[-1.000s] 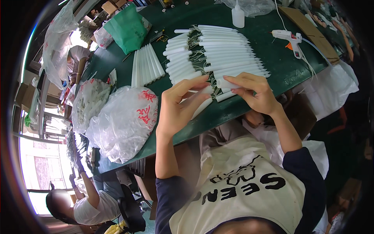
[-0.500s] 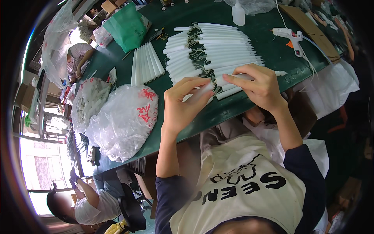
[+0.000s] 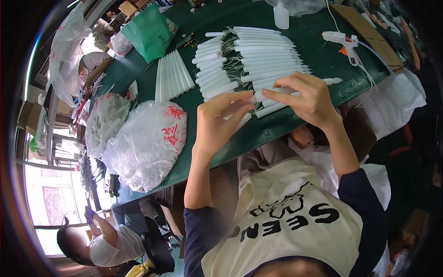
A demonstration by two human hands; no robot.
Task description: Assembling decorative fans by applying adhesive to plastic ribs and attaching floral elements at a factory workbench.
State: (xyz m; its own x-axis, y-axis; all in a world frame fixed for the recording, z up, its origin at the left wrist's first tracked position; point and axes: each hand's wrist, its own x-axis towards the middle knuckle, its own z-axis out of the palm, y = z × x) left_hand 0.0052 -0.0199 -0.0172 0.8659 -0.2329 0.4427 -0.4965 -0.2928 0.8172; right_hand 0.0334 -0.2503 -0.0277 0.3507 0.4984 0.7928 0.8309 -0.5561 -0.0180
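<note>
Left hand (image 3: 219,122) and right hand (image 3: 307,99) each pinch an end of one white tube (image 3: 258,94) — fingers closed on it — level above the green counter (image 3: 318,60), at six o'clock of the laid-out tube rows (image 3: 249,55) — apparently for alignment.

Green-topped table (image 3: 323,41): spans the upper half of the frame. Green bag (image 3: 148,32): placed at the upper left of the table. Loose fan of white tapered sticks (image 3: 171,76): laid just below the green bag. Two knotted clear plastic bags with red print (image 3: 147,143): set at the left edge of the table, middle left of the frame. White squeeze bottle (image 3: 281,15): stood upright at the top centre. White glue gun (image 3: 342,40): laid at the upper right, its cord trailing off the table. Brown cardboard (image 3: 369,34): seen at the far upper right. Seated person (image 3: 106,242): seen at the lower left.
</note>
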